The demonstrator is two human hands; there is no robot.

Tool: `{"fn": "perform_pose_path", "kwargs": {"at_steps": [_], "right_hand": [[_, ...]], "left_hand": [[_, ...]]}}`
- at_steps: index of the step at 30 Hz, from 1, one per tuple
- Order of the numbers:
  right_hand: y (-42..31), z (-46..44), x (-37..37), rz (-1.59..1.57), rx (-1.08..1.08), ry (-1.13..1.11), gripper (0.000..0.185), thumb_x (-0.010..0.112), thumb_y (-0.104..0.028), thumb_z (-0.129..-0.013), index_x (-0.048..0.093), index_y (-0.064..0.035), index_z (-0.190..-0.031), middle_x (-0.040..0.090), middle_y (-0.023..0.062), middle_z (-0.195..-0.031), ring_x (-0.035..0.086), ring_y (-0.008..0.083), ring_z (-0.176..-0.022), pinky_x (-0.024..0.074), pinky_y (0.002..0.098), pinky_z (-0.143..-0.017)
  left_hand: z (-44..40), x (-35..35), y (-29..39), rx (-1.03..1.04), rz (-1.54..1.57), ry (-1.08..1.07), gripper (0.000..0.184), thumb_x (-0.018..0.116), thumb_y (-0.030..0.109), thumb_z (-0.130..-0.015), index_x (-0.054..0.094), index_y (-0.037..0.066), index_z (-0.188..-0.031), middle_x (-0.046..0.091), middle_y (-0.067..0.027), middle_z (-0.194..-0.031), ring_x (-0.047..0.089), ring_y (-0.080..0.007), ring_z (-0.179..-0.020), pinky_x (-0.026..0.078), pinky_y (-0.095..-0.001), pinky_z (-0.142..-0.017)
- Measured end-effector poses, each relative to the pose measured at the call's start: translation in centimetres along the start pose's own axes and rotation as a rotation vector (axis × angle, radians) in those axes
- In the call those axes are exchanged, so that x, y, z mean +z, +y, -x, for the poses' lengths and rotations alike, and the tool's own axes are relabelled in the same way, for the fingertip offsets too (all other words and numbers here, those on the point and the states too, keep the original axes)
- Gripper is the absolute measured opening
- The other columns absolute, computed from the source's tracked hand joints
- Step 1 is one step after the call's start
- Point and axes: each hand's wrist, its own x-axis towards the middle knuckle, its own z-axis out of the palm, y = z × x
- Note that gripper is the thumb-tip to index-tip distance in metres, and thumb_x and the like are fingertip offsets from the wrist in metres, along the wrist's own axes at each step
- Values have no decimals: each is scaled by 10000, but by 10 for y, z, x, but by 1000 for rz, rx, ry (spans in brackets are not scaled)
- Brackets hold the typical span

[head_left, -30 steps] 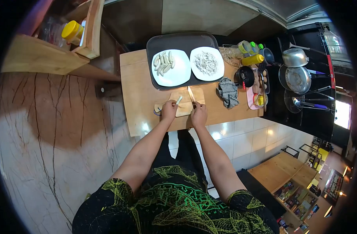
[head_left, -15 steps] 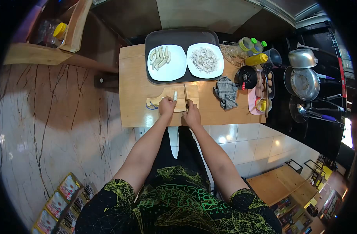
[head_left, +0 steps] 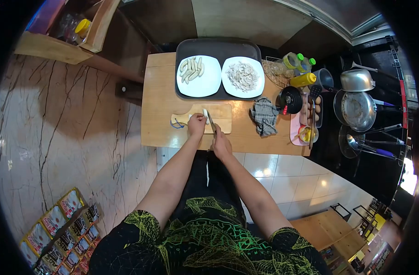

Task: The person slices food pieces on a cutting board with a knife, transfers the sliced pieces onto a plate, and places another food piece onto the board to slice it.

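On the wooden cutting board (head_left: 224,113) lies a pale, finger-shaped food piece (head_left: 205,112); its exact kind I cannot make out. My left hand (head_left: 196,125) is closed around its near end. My right hand (head_left: 222,145) grips a knife (head_left: 211,121), whose blade slants along the right side of the piece. Whether the edge touches it is too small to tell. Beyond the board, a white square plate (head_left: 212,84) holds several similar whole pieces (head_left: 191,69). Beside it, another white plate (head_left: 259,85) carries a heap of thin pale slices (head_left: 242,76).
Both plates rest on a dark tray (head_left: 218,42). To the right are a checked cloth (head_left: 264,117), a black pan (head_left: 290,98), eggs (head_left: 316,106), a yellow bottle (head_left: 303,80) and a pink tray (head_left: 295,133). Metal pots (head_left: 357,80) stand farther right.
The knife has gone from upright, right of the piece, to slanted against its side. My right hand has shifted slightly left and nearer my body. The camera view has tilted a little.
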Motion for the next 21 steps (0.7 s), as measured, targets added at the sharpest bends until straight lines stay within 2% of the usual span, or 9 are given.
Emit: {"fn": "perform_pose_path", "kwargs": {"at_steps": [4, 6, 8, 10, 12, 14, 16, 17, 21], "right_hand": [[-7, 9, 10, 19, -5, 22, 756, 498, -84, -996, 257, -194, -1705, 608, 295, -1344, 657, 497, -1151, 539, 561, -993], [-10, 12, 19, -10, -5, 95, 752, 484, -82, -1017, 229, -181, -1717, 576, 278, -1468, 631, 497, -1210, 537, 548, -1008], [-9, 13, 28, -6, -16, 114, 743, 474, -75, -1032, 217, -177, -1722, 559, 275, -1499, 622, 497, -1236, 534, 540, -1024], [-14, 15, 26, -2, 9, 107, 712, 443, -48, -1067, 207, -175, -1727, 519, 268, -1562, 595, 503, -1303, 526, 514, -1065], [-14, 14, 27, 12, 30, 92, 722, 441, -27, -1061, 208, -180, -1727, 516, 268, -1566, 594, 503, -1306, 528, 515, -1063], [-17, 15, 33, 8, 47, 75, 733, 438, -6, -1054, 209, -185, -1727, 514, 268, -1571, 594, 504, -1309, 529, 517, -1061], [-20, 16, 36, 11, 13, 139, 787, 407, 19, -1016, 197, -207, -1740, 538, 258, -1506, 620, 495, -1249, 518, 536, -1072], [-21, 18, 37, 10, 0, 169, 754, 395, -6, -1042, 208, -224, -1739, 538, 233, -1519, 616, 485, -1262, 509, 530, -1094], [-24, 21, 37, -6, 20, 134, 735, 403, -13, -1045, 245, -213, -1735, 543, 241, -1491, 600, 502, -1270, 500, 537, -1098]], "left_hand": [[-6, 3, -2, -16, 29, -31, 215, 845, 123, -871, 792, -4, -1036, 810, -110, -846, 775, -198, -730, 609, -342, -699], [-14, 4, -10, -1, 63, -61, 198, 846, 74, -860, 791, -10, -1031, 807, -102, -830, 757, -173, -676, 597, -324, -635], [-14, 1, -9, -1, 76, -66, 187, 856, 52, -854, 788, -13, -1016, 800, -99, -817, 741, -156, -644, 580, -309, -585], [-11, -2, 1, -81, 104, -105, 202, 880, 81, -822, 793, 15, -992, 817, -125, -885, 792, -219, -789, 623, -350, -734], [-12, 4, -6, -125, 162, -145, 213, 884, 66, -819, 790, 12, -1002, 815, -106, -881, 784, -196, -796, 619, -337, -744], [-11, 3, -8, -50, 170, -96, 216, 884, 50, -818, 786, 15, -1007, 809, -94, -865, 777, -190, -794, 615, -335, -752], [-5, -2, -3, -13, 157, -93, 225, 882, 57, -825, 787, 28, -1027, 808, -91, -869, 781, -208, -801, 615, -346, -767], [-3, -6, 1, 24, 146, -83, 278, 871, 52, -838, 785, 48, -1102, 807, -101, -957, 781, -213, -849, 611, -349, -798], [1, -7, 6, 160, 100, -26, 344, 848, 15, -856, 766, 1, -1190, 790, -100, -997, 746, -167, -903, 600, -304, -816]]}}
